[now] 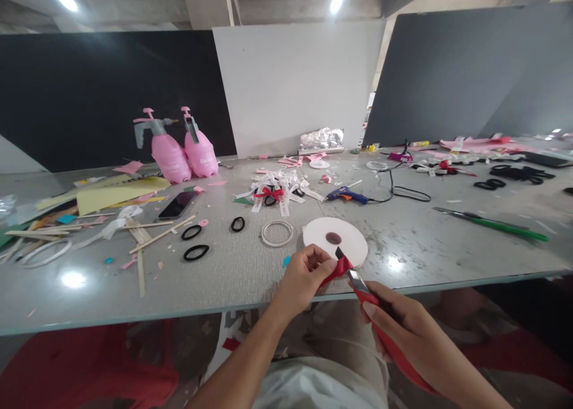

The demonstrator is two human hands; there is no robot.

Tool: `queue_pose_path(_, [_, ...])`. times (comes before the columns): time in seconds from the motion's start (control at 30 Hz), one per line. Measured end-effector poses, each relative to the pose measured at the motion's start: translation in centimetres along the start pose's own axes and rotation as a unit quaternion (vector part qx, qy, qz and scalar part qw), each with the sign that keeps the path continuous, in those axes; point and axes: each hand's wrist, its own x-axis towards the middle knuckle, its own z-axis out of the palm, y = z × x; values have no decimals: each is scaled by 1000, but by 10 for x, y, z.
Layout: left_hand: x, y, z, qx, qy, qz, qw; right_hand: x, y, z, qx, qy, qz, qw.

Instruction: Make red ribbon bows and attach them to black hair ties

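Note:
In front of me, at the table's near edge, my left hand [313,270] pinches a short piece of red ribbon [342,265] between thumb and fingers. My right hand [400,316] grips red-handled scissors [358,282]. Their metal blades meet the ribbon, and a dark tip shows beyond it. Part of the handle is hidden by my fingers. Just behind the ribbon lies a large white roll of tape or ribbon [320,234] with a brown core. Farther back is a pile of white printed ribbons with a red bow [271,194].
Left of the roll lie a white ring [277,233] and several black hair ties [196,252]. A blue glue gun [347,194] and green-handled tweezers or scissors [496,223] lie to the right. Pink spray bottles [170,157], a phone [177,205], sticks and paper scraps occupy the left.

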Motion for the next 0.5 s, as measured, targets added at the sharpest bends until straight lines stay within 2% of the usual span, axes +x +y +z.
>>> queue_pose_path(0.13, [0,-2,1,18,-7,3,1000,0,-3,-2,-2,-7,0,1000])
queue_pose_path(0.27, [0,0,2,0,-25,-22,999,-1,-5,-4,-10,-8,0,1000])
queue_pose_path(0.5, [4,6,-3,13,-99,-62,993,-3,-4,-5,-6,-12,-6,1000])
